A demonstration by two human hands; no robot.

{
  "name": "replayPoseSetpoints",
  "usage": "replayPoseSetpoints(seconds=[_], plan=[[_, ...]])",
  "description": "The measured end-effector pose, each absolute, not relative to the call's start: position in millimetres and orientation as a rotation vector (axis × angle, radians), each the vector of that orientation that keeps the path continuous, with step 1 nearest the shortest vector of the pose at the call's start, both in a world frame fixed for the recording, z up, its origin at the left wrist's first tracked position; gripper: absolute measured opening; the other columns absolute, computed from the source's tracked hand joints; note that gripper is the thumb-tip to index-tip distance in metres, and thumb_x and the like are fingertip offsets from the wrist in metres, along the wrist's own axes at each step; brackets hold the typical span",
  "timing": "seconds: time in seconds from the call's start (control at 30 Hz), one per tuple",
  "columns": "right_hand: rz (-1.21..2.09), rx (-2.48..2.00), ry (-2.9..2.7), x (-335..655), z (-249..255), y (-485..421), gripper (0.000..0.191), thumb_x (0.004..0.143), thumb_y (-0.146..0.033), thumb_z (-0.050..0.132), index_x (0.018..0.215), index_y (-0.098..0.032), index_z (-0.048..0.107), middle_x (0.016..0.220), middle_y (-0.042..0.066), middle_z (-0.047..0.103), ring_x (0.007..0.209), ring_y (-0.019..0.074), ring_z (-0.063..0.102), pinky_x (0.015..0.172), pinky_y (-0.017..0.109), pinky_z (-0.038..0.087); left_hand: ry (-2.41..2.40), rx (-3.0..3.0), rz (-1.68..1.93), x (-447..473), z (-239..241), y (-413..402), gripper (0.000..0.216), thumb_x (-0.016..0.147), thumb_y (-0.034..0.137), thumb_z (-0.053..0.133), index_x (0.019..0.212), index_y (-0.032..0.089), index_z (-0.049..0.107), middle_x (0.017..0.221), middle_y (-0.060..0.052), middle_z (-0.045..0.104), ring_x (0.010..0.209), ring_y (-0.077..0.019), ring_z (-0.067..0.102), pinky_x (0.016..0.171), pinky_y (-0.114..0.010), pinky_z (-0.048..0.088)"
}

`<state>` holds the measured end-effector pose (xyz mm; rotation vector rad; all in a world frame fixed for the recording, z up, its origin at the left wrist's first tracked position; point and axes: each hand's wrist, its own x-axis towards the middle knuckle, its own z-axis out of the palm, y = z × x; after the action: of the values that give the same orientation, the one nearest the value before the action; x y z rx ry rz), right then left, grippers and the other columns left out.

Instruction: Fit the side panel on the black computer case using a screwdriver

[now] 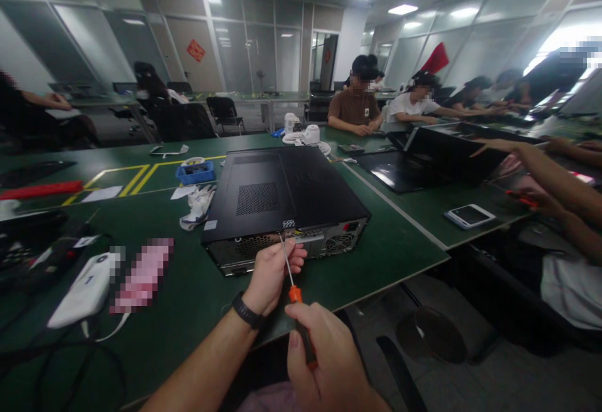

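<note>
A black desktop computer case [315, 183] lies flat on the green table, its rear side with the fan grille towards me. My right hand [329, 349] is wrapped round the orange and black handle of a screwdriver [295, 295]. The shaft points away from me, its tip at the top rear edge of the case near a small perforated tab [288, 224]. Beside the tip, my left hand [270, 274] is held against the rear panel, fingers curled and pressed together near the shaft. Whatever those fingers pinch is too small or hidden to name.
White gloves [197, 206] and a blue basket [195, 172] stand left of the case. A white power bank [87, 290] and black cables [61, 362] lie at the near left. To the right are a phone [470, 214], a black panel [395, 170] and a co-worker's arms [540, 167].
</note>
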<state>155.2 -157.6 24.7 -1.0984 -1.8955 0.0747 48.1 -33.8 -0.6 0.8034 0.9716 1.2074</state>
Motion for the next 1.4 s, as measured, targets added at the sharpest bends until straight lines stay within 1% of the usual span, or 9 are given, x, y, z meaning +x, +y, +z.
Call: replayPoseSetpoints(seconds=[0.1,0.3,0.47,0.57,0.67,0.8,0.97,1.13,1.4], plan=[[0.031,-1.108,-1.890,153,24,-159,0.030,0.088,-0.013,0.046,0.116,-0.021,0.054,0.090,0.007,0.074,0.078,0.0209,0.073,0.071,0.034,0.060,0.976,0.820,1.177,47,1,-33,0.042,0.075,0.051,0.080,0.087,0.010,0.077,0.083,-0.012,0.077,0.061,-0.0093,0.063,0.056,-0.019,0.051],[-0.017,-1.158,-1.815,154,15,-162,0.037,0.092,-0.019,0.050,0.129,-0.019,0.050,0.106,0.012,0.075,0.093,0.0231,0.075,0.079,0.035,0.062,1.045,1.001,1.088,39,9,-39,0.046,0.082,0.056,0.070,0.093,0.012,0.077,0.094,-0.015,0.078,0.064,-0.0121,0.066,0.058,-0.023,0.054],[0.244,-1.268,-1.614,150,1,-168,0.032,0.098,-0.025,0.048,0.130,-0.020,0.050,0.110,0.013,0.075,0.095,0.0224,0.075,0.078,0.033,0.061,1.231,1.367,1.084,7,20,-55,0.038,0.083,0.053,0.069,0.088,0.017,0.079,0.081,-0.009,0.077,0.060,-0.0164,0.066,0.051,-0.025,0.048],[0.407,-1.300,-1.497,144,-7,-170,0.029,0.099,-0.027,0.050,0.127,-0.019,0.047,0.105,0.012,0.076,0.087,0.0201,0.075,0.071,0.030,0.060,1.407,1.608,1.197,-19,35,-62,0.028,0.086,0.046,0.067,0.095,0.023,0.080,0.085,-0.005,0.078,0.068,-0.0183,0.068,0.065,-0.029,0.051],[0.438,-1.330,-1.480,140,-12,-169,0.026,0.098,-0.029,0.053,0.121,-0.020,0.048,0.096,0.008,0.075,0.076,0.0183,0.073,0.066,0.028,0.058,1.565,1.783,1.366,-38,54,-62,0.027,0.087,0.042,0.066,0.102,0.024,0.079,0.097,-0.004,0.080,0.086,-0.0216,0.071,0.079,-0.031,0.052],[0.477,-1.328,-1.468,139,-9,-168,0.023,0.099,-0.032,0.051,0.119,-0.020,0.051,0.091,0.007,0.072,0.074,0.0180,0.070,0.064,0.028,0.055,1.709,1.944,1.502,-51,78,-42,0.032,0.092,0.044,0.058,0.107,0.023,0.077,0.095,-0.004,0.079,0.084,-0.0211,0.071,0.081,-0.032,0.051],[0.741,-1.322,-1.247,135,0,-169,0.026,0.103,-0.041,0.043,0.119,-0.021,0.049,0.065,-0.004,0.059,0.054,0.0135,0.054,0.050,0.024,0.042,1.714,2.232,1.345,-51,91,-1,0.034,0.092,0.042,0.056,0.108,0.019,0.076,0.101,-0.009,0.079,0.093,-0.0257,0.070,0.088,-0.038,0.050],[0.895,-1.353,-0.972,129,-5,-167,0.032,0.096,-0.051,0.057,0.109,-0.022,0.049,0.063,-0.007,0.052,0.052,0.0103,0.044,0.048,0.021,0.037,1.639,2.464,1.143,-45,86,25,0.036,0.093,0.041,0.054,0.111,0.018,0.074,0.107,-0.011,0.077,0.098,-0.0283,0.067,0.092,-0.043,0.048],[1.339,-1.221,-0.716,125,-1,-163,0.052,0.084,-0.074,0.061,0.090,-0.024,0.047,0.052,-0.012,0.041,0.039,0.0051,0.029,0.037,0.016,0.020,1.677,2.560,1.022,-47,74,28,0.044,0.093,0.049,0.053,0.116,0.018,0.073,0.102,-0.013,0.070,0.096,-0.0292,0.060,0.091,-0.044,0.045]])
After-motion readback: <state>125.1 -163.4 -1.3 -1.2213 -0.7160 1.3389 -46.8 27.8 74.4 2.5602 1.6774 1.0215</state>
